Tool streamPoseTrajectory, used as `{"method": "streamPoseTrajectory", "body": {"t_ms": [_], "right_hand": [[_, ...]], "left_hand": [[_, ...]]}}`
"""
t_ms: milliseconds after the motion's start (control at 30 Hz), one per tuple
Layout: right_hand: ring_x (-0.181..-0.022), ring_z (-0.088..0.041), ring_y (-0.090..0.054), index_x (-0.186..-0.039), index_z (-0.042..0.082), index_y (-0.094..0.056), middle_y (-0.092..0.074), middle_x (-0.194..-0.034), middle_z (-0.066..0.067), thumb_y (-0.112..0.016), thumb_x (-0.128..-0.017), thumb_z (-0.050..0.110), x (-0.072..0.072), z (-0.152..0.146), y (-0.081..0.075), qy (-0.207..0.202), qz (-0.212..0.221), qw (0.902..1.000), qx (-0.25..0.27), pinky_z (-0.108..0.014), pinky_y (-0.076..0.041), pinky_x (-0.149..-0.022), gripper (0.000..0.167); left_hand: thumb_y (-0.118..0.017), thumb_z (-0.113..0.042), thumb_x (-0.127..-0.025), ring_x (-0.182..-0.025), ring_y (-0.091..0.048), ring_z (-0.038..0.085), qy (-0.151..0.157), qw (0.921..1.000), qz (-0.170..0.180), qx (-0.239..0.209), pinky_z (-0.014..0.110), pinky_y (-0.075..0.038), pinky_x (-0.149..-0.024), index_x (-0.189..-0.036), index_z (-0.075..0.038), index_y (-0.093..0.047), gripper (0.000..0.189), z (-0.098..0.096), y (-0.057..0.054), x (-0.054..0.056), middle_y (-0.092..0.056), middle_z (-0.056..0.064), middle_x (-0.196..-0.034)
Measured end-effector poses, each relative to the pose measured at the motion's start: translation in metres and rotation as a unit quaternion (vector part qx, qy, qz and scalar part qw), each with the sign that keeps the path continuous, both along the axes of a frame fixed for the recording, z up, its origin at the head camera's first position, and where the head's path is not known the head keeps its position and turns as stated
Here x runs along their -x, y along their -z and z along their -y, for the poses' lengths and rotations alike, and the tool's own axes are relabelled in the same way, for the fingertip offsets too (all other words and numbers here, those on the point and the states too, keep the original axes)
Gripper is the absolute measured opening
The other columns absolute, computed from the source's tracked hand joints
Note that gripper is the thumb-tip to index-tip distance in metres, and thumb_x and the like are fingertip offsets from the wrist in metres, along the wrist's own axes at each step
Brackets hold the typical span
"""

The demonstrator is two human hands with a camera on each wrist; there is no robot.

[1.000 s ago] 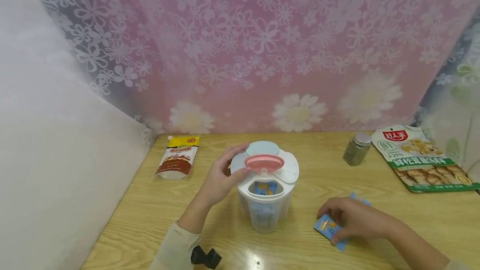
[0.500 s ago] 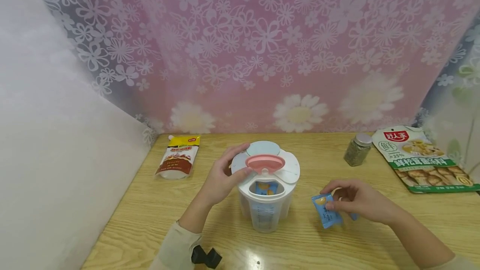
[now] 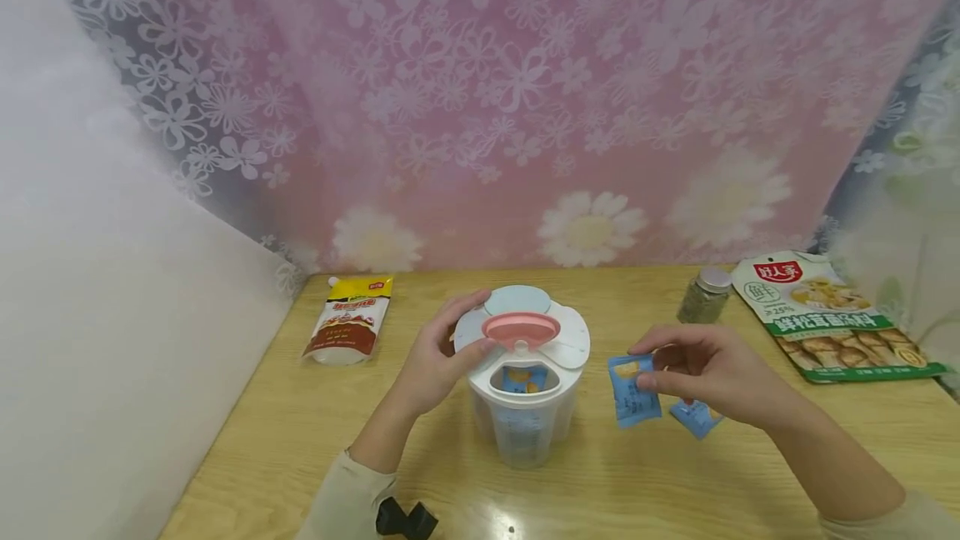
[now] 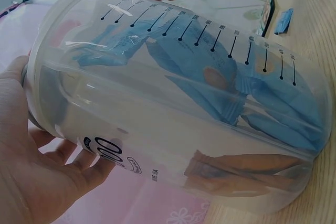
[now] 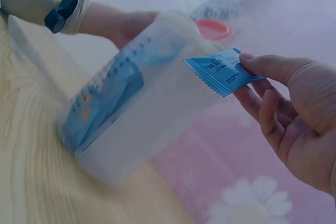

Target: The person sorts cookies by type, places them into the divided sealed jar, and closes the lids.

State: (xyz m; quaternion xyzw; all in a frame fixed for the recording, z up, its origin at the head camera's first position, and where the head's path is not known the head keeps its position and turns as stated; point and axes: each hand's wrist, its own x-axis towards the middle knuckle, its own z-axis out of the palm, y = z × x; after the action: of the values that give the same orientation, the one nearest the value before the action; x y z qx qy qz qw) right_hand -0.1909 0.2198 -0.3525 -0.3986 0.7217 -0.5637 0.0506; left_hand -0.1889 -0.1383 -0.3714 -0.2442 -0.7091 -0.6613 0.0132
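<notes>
A clear divided storage container [image 3: 525, 436] with a white lid [image 3: 567, 346] stands upright mid-table. My left hand [image 3: 435, 365] grips its lid edge from the left, thumb on top. Its pink flap [image 3: 521, 328] is raised behind the front opening. Blue snack packets [image 4: 210, 72] fill the compartment under that opening; brown packets [image 4: 244, 174] lie low in another compartment. To the right of the container, my right hand [image 3: 720, 377] pinches a blue snack packet [image 3: 634, 397] between thumb and fingers, above the table. Another blue packet [image 3: 696, 418] lies on the table below that hand.
At the back left lies a yellow, white and brown pouch [image 3: 348, 323]. A small glass jar [image 3: 703, 297] with a grey cap stands at the back right. Beside it lies a large green and white mushroom-printed bag [image 3: 836, 319]. A floral curtain [image 3: 480, 132] hangs behind the wooden table [image 3: 270, 457].
My right hand has picked one blue packet up off the table and moved it leftward towards the container. The other packet stays on the table. My left hand keeps its grip on the lid edge.
</notes>
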Motion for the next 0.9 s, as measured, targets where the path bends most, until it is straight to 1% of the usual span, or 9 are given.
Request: {"method": "streamPoseTrajectory", "body": {"t_ms": [67,133,200,300,500,567,733,800,900], "right_hand": [[-0.067,-0.013,-0.060,-0.116,0.005,-0.068,-0.069,-0.106,0.005,-0.064,-0.086,-0.018,0.000,0.007,-0.007,0.001,-0.013,0.9999,0.006,-0.031,-0.044,-0.044,0.038],[-0.063,-0.014,-0.056,-0.117,0.004,-0.068,-0.069,-0.107,0.006,-0.062,-0.085,-0.021,0.000,0.013,-0.013,-0.009,-0.021,0.9992,0.033,-0.031,-0.044,-0.044,0.041],[-0.062,-0.013,-0.057,-0.116,0.005,-0.068,-0.071,-0.106,0.006,-0.062,-0.084,-0.022,-0.002,0.020,-0.020,-0.007,-0.021,0.9986,0.049,-0.032,-0.043,-0.044,0.042],[-0.062,-0.011,-0.060,-0.117,0.004,-0.069,-0.073,-0.108,0.005,-0.061,-0.085,-0.022,-0.006,0.032,-0.030,-0.018,-0.017,0.9969,0.075,-0.033,-0.042,-0.042,0.042],[-0.060,-0.010,-0.061,-0.112,0.008,-0.072,-0.074,-0.102,0.007,-0.067,-0.087,-0.012,-0.015,0.058,-0.050,0.030,-0.034,0.9976,0.053,-0.031,-0.046,-0.043,0.033],[-0.063,-0.010,-0.065,-0.111,0.010,-0.072,-0.074,-0.102,0.007,-0.067,-0.088,-0.011,-0.016,0.067,-0.055,0.037,-0.037,0.9974,0.050,-0.030,-0.048,-0.045,0.031],[-0.078,-0.014,-0.074,-0.110,0.008,-0.072,-0.075,-0.101,0.004,-0.066,-0.088,-0.012,-0.016,0.085,-0.058,0.016,-0.061,0.9957,0.068,-0.029,-0.050,-0.046,0.030],[-0.076,-0.014,-0.074,-0.107,0.008,-0.072,-0.075,-0.099,0.003,-0.068,-0.087,-0.012,-0.017,0.090,-0.057,0.012,-0.081,0.9946,0.064,-0.028,-0.050,-0.044,0.029],[-0.068,-0.013,-0.071,-0.103,0.013,-0.073,-0.073,-0.095,0.001,-0.072,-0.084,-0.009,-0.018,0.097,-0.053,0.023,-0.115,0.9924,0.037,-0.024,-0.049,-0.042,0.029]], "left_hand": [[-0.068,-0.019,-0.095,-0.126,-0.051,0.027,-0.001,1.0000,-0.002,0.001,0.028,-0.054,-0.094,-0.149,-0.013,-0.047,0.058,0.001,0.000,-0.001,-0.044,0.013,-0.145],[-0.068,-0.021,-0.095,-0.125,-0.051,0.026,-0.001,1.0000,-0.001,0.001,0.028,-0.054,-0.094,-0.149,-0.013,-0.047,0.058,0.002,0.001,0.000,-0.044,0.014,-0.145],[-0.069,-0.022,-0.095,-0.124,-0.051,0.025,0.000,1.0000,0.000,-0.001,0.028,-0.055,-0.093,-0.149,-0.012,-0.047,0.059,0.001,0.001,0.000,-0.044,0.015,-0.144],[-0.069,-0.022,-0.095,-0.124,-0.051,0.024,0.002,1.0000,0.002,-0.001,0.028,-0.054,-0.093,-0.149,-0.011,-0.047,0.059,0.001,0.001,0.000,-0.045,0.016,-0.143],[-0.068,-0.021,-0.095,-0.125,-0.051,0.026,0.002,1.0000,-0.008,0.003,0.028,-0.053,-0.096,-0.149,-0.011,-0.046,0.059,0.002,-0.001,-0.001,-0.045,0.015,-0.144],[-0.068,-0.020,-0.096,-0.125,-0.052,0.026,0.003,0.9999,-0.011,0.002,0.028,-0.053,-0.096,-0.149,-0.011,-0.046,0.059,0.002,-0.002,-0.001,-0.045,0.015,-0.144],[-0.068,-0.019,-0.095,-0.123,-0.052,0.024,0.006,0.9999,-0.009,-0.005,0.029,-0.054,-0.094,-0.149,-0.010,-0.046,0.059,0.002,-0.003,-0.001,-0.045,0.016,-0.143],[-0.069,-0.020,-0.095,-0.123,-0.052,0.024,0.008,0.9999,-0.007,-0.007,0.030,-0.055,-0.093,-0.149,-0.009,-0.046,0.059,0.002,-0.002,-0.001,-0.045,0.017,-0.142],[-0.069,-0.021,-0.095,-0.122,-0.052,0.024,0.008,0.9999,-0.003,-0.007,0.030,-0.056,-0.092,-0.149,-0.010,-0.046,0.060,0.002,-0.001,-0.002,-0.045,0.016,-0.142]]}}
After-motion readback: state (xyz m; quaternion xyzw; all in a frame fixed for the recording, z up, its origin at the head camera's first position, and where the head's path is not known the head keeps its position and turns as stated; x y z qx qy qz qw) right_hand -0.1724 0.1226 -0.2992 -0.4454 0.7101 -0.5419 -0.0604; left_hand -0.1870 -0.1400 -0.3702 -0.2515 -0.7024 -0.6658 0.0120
